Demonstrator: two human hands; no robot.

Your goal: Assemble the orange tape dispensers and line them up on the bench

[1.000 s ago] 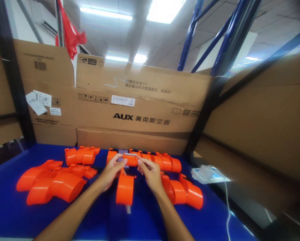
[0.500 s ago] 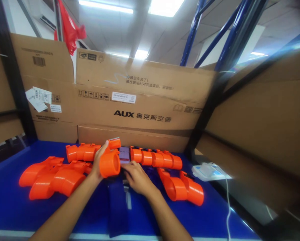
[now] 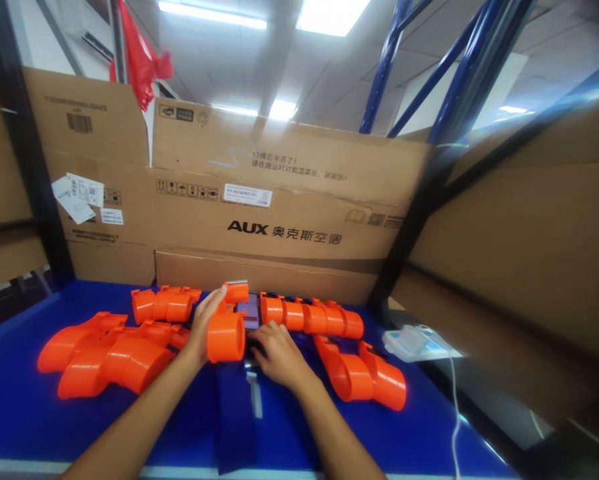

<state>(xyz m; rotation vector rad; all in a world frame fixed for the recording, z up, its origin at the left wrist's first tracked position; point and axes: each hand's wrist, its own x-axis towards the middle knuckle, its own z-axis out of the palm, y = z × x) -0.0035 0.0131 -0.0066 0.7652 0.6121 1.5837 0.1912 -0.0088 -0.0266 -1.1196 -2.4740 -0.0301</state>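
My left hand (image 3: pixel 210 327) is wrapped round an orange plastic tape dispenser (image 3: pixel 226 338), holding it above the table with its ring facing right and a metal edge at its top. To the right of it, my right hand (image 3: pixel 274 350) is low over the table, fingers curled in at a small dark piece. What those fingers grip is hidden. Just behind the hands lies a flat purple-grey object (image 3: pixel 252 308). A dark blue strip (image 3: pixel 235 420) and a narrow greyish strip (image 3: pixel 254 393) lie in front.
Several orange dispensers (image 3: pixel 114 353) lie at the left, with more in a row (image 3: pixel 309 317) at the back right and two (image 3: pixel 364 373) nearer. A white box with a cable (image 3: pixel 419 342) sits at the right edge. Cardboard (image 3: pixel 279 200) walls off the back.
My left hand has moved slightly right and turned the dispenser, so its ring opening faces more to the side. My right hand has shifted a little right, fingers curled more.
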